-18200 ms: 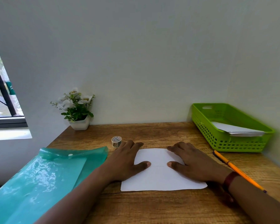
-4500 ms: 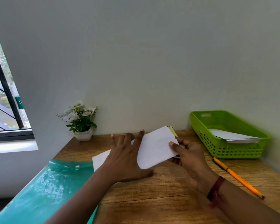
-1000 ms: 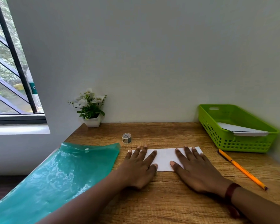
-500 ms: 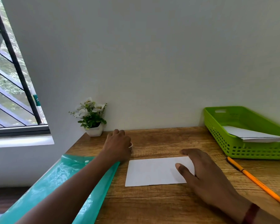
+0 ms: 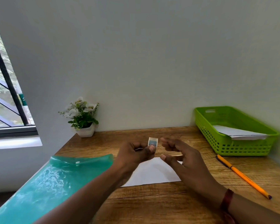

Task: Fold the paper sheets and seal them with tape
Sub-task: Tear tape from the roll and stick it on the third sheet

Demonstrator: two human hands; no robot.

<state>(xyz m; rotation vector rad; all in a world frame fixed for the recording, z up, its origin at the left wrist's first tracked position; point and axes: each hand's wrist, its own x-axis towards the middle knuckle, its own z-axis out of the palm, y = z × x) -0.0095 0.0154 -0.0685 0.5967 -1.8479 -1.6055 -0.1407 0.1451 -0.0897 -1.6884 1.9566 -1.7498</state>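
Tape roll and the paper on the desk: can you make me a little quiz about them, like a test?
1. True or false: the left hand holds the tape roll above the desk.
2. Where is the folded paper? A) in the green basket B) flat on the wooden desk under the hands C) inside the teal folder
3. Fill in: the orange ____ lies on the desk in front of the green basket.

Key: 1 true. 2 B. 3 pencil.
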